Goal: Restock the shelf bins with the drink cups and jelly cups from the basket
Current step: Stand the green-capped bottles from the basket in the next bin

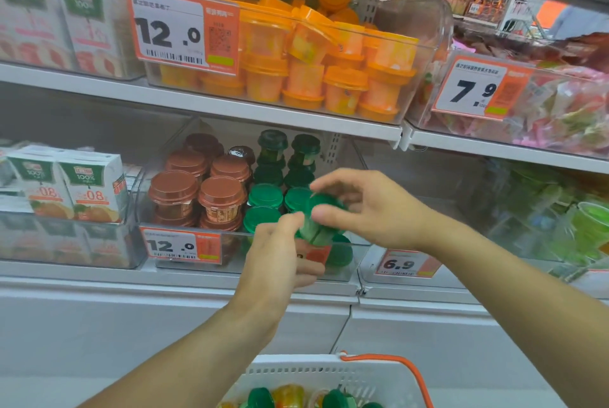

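A green-lidded drink cup [319, 224] is held tilted at the front of the clear lower-shelf bin [346, 272]. My left hand [280, 262] grips its lower body from below. My right hand [365, 206] closes its fingers over the lid from the right. Inside the bin stand brown-lidded cups [197, 190] on the left and green-lidded cups [267, 200] on the right, stacked in rows. The white basket [296, 371] with an orange handle sits at the bottom, holding green-lidded cups [260, 397] and a yellow jelly cup [290, 396].
On the shelf above stands a clear bin of orange jelly cups [329, 65] with a 12.0 price tag. Juice cartons [72, 183] fill the left bins. Bins of bagged sweets [543, 101] are at the right. A white freezer top [131, 318] lies below the shelf.
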Available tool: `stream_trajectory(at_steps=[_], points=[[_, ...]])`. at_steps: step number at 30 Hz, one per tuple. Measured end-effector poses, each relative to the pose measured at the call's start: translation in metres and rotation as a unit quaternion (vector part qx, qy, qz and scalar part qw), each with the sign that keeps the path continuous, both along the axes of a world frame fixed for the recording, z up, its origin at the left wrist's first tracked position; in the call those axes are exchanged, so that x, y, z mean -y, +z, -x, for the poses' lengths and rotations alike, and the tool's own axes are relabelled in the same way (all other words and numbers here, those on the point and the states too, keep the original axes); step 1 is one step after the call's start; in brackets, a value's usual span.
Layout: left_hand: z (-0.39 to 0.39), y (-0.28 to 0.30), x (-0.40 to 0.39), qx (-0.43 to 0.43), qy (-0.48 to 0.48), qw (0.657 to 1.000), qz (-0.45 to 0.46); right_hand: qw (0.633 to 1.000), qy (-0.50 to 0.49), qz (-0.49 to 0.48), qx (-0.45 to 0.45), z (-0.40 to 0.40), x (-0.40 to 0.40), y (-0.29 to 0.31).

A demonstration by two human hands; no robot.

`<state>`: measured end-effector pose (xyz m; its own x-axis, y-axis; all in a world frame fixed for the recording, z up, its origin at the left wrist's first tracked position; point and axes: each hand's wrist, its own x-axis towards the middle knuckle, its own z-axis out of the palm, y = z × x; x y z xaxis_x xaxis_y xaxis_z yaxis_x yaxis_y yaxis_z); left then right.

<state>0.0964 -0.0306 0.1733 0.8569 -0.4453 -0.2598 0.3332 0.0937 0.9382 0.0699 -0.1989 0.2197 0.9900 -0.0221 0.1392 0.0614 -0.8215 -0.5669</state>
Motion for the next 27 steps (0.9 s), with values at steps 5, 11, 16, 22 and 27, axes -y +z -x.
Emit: stream_trajectory(at_steps=[5,11,16,22,27], points=[[0.000,-0.004,-0.002,0.156,0.005,0.981,-0.112,0.972,-0.054,0.226,0.021,-0.044,0.025,-0.004],[-0.002,-0.007,-0.007,0.163,-0.016,0.979,-0.117,0.940,-0.102,0.316,-0.076,-0.096,0.052,-0.020],[-0.008,-0.012,-0.010,0.177,-0.033,0.976,-0.123,0.922,-0.121,0.349,-0.116,-0.124,0.063,-0.029],[-0.012,-0.016,-0.008,0.176,-0.037,0.975,-0.132,0.912,-0.175,0.348,-0.127,-0.154,0.061,-0.042],[-0.015,-0.020,-0.010,0.174,-0.034,0.976,-0.128,0.910,-0.212,0.334,-0.124,-0.160,0.062,-0.060]])
